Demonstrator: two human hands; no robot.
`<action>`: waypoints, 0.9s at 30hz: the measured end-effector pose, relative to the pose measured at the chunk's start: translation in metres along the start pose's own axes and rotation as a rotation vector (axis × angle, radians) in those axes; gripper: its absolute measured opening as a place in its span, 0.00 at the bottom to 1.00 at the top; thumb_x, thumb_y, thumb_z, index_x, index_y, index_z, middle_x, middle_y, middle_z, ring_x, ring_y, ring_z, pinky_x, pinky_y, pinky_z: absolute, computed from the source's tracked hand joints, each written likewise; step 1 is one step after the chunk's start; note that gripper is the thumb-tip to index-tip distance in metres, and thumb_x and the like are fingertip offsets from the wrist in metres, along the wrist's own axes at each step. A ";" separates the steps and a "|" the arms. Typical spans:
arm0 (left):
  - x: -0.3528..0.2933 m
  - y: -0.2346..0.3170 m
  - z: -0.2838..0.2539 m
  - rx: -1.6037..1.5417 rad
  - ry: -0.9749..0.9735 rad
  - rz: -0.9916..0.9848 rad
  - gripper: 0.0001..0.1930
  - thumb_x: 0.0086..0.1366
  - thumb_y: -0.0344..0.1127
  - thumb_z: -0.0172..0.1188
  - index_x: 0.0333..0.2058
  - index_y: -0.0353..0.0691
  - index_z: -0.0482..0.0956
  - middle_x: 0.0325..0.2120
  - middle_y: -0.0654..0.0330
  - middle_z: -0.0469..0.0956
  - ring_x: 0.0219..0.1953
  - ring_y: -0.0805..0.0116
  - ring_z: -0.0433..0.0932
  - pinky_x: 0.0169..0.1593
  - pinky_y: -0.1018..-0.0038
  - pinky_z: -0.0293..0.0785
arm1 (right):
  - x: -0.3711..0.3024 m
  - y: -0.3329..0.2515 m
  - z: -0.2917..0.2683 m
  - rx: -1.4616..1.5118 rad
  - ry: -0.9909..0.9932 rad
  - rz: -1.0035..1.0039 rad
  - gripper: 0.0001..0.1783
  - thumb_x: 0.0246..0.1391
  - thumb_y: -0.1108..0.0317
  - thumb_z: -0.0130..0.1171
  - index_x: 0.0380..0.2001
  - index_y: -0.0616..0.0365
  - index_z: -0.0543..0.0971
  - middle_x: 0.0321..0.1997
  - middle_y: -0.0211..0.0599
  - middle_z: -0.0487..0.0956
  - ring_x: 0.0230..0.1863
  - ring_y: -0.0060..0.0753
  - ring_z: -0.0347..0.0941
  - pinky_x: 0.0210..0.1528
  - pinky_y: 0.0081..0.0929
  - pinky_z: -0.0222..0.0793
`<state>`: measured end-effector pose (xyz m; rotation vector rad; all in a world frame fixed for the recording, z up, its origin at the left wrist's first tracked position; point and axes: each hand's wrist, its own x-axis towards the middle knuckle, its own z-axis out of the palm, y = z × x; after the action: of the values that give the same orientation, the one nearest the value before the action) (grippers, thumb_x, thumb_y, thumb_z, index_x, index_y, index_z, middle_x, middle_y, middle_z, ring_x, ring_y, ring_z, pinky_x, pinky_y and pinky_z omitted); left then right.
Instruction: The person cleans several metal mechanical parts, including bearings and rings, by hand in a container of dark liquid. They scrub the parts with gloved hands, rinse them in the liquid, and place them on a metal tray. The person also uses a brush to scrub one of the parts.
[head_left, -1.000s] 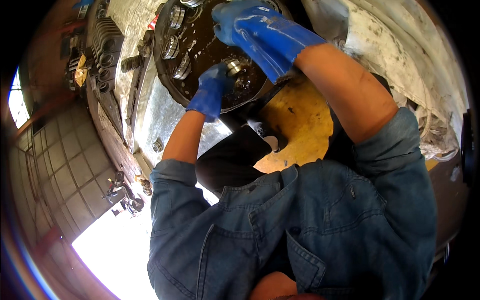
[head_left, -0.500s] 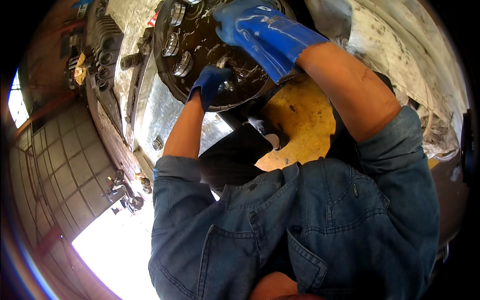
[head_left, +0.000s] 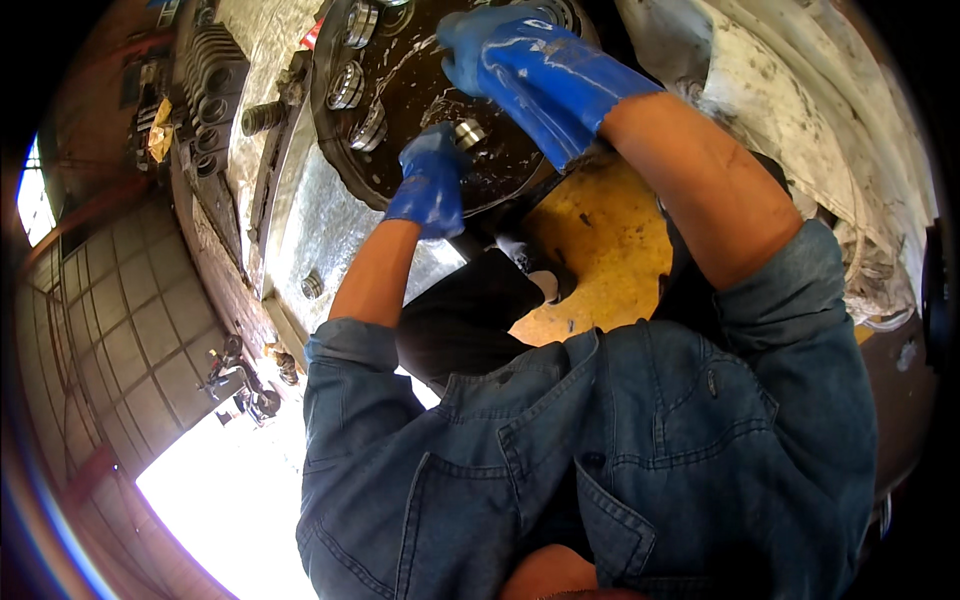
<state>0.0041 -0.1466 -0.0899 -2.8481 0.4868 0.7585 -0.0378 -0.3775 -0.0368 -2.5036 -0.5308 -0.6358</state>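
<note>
Both my hands wear blue rubber gloves and reach over a round black pan (head_left: 335,165) of dark, oily liquid. At the pan's near side my left hand (head_left: 432,180) is closed, with a shiny metal ring (head_left: 469,133) at its fingertips. My right hand (head_left: 475,50) is farther up over the pan, its fingers curled; whatever is in them is hidden. Along the pan's left side sit several metal bearings: an upper bearing (head_left: 360,24), a middle bearing (head_left: 346,85) and a lower bearing (head_left: 370,128). Another bearing (head_left: 556,12) shows partly beyond my right glove.
Left of the pan runs a bench with a coil-like metal part (head_left: 262,119) and a row of dark rings (head_left: 212,90). A small ring (head_left: 312,286) lies on the metal sheet. Pale, stained cloth (head_left: 770,110) covers the right side. Yellow floor (head_left: 590,250) shows below the pan.
My left hand has turned and come up slightly out of the liquid, bringing the metal ring into clearer view. My right hand has shifted slightly right and down, still curled.
</note>
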 end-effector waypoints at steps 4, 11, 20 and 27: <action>0.005 -0.052 0.001 -0.377 -0.141 0.094 0.16 0.53 0.43 0.68 0.37 0.38 0.85 0.30 0.50 0.84 0.36 0.57 0.84 0.44 0.64 0.77 | 0.017 -0.030 0.011 0.123 0.075 0.319 0.07 0.48 0.65 0.59 0.21 0.55 0.81 0.26 0.43 0.82 0.29 0.44 0.82 0.26 0.43 0.75; 0.017 -0.076 0.030 -0.495 -0.086 -0.053 0.18 0.54 0.46 0.67 0.39 0.40 0.85 0.35 0.48 0.85 0.38 0.55 0.84 0.46 0.64 0.78 | 0.026 -0.031 0.000 0.068 -0.060 0.214 0.06 0.47 0.65 0.61 0.25 0.54 0.83 0.26 0.40 0.83 0.31 0.43 0.84 0.28 0.43 0.76; 0.017 -0.073 0.023 -0.365 -0.083 0.474 0.12 0.56 0.44 0.66 0.39 0.51 0.85 0.39 0.53 0.84 0.38 0.52 0.83 0.45 0.62 0.77 | 0.023 -0.029 -0.007 0.040 -0.224 0.223 0.10 0.48 0.63 0.61 0.33 0.56 0.82 0.30 0.44 0.84 0.34 0.46 0.84 0.35 0.46 0.79; -0.004 -0.011 0.006 0.118 0.132 0.265 0.14 0.56 0.42 0.65 0.40 0.44 0.85 0.37 0.47 0.84 0.40 0.53 0.84 0.45 0.60 0.78 | 0.029 -0.026 -0.016 0.216 -0.327 0.550 0.17 0.50 0.57 0.62 0.42 0.53 0.81 0.40 0.45 0.83 0.43 0.46 0.81 0.47 0.44 0.74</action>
<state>0.0016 -0.1338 -0.0923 -2.7667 0.9110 0.5594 -0.0315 -0.3585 0.0004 -2.3951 -0.0019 0.0392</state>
